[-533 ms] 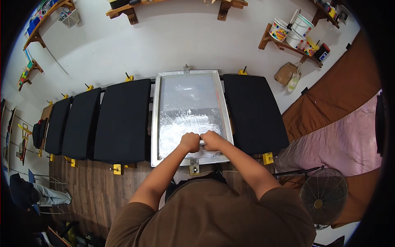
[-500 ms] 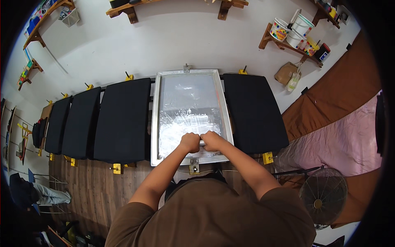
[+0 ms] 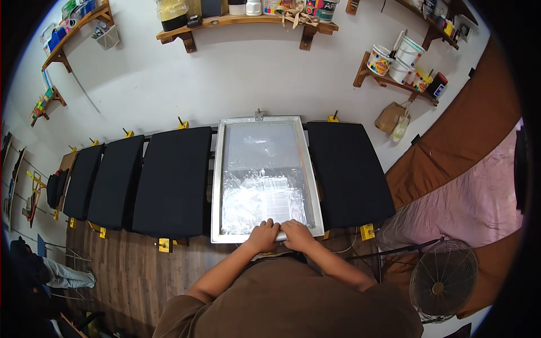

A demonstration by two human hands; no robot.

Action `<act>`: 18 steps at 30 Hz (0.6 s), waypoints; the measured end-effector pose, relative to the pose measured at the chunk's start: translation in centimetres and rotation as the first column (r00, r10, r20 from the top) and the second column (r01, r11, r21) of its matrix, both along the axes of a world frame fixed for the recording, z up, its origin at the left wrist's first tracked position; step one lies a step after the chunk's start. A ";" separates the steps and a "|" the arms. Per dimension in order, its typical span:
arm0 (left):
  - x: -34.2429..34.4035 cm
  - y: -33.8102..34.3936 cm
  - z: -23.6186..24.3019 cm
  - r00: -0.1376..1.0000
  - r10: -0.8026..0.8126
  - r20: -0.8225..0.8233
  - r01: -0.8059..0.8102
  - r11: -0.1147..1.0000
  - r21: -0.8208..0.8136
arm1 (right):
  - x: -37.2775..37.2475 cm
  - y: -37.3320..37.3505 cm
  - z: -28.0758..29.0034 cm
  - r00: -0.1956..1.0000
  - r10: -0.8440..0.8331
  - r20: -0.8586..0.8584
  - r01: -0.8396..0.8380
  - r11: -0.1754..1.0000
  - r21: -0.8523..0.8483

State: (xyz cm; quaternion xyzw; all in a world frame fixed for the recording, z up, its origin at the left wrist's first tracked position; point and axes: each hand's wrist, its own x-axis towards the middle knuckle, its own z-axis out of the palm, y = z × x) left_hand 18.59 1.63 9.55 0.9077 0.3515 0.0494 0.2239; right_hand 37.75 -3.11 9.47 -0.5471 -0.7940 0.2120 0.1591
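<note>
A silk-screen frame (image 3: pixel 216 186) with a silvery metal rim lies in front of me, its grey mesh streaked with white, shiny ink in the near half. My left hand (image 3: pixel 264 236) and my right hand (image 3: pixel 297 235) are side by side at the frame's near end. Both are closed round the grey, rounded handle of a squeegee (image 3: pixel 280 237), of which only a short piece shows between them. My hands hide the rest, its blade included. A metal clamp (image 3: pixel 259 114) holds the frame's far edge.
Black-covered boards (image 3: pixel 172 180) stand in a row to the left, with another black board (image 3: pixel 350 169) at right. Yellow brackets (image 3: pixel 367 231) sit at their ends. A round fan (image 3: pixel 444 281) stands at lower right. Shelves (image 3: pixel 248 21) line the wall. Another person's legs (image 3: pixel 70 275) show at left.
Both hands have drawn the squeegee toward me, from over the mesh to the near rim. The view has tilted up, so more of the wall shelf shows.
</note>
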 end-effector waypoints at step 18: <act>-19.3 2.0 2.8 0.354 0.839 0.413 -0.829 0.485 -0.277 | 6.2 -5.9 -1.0 0.735 -0.569 -0.370 0.644 0.756 0.116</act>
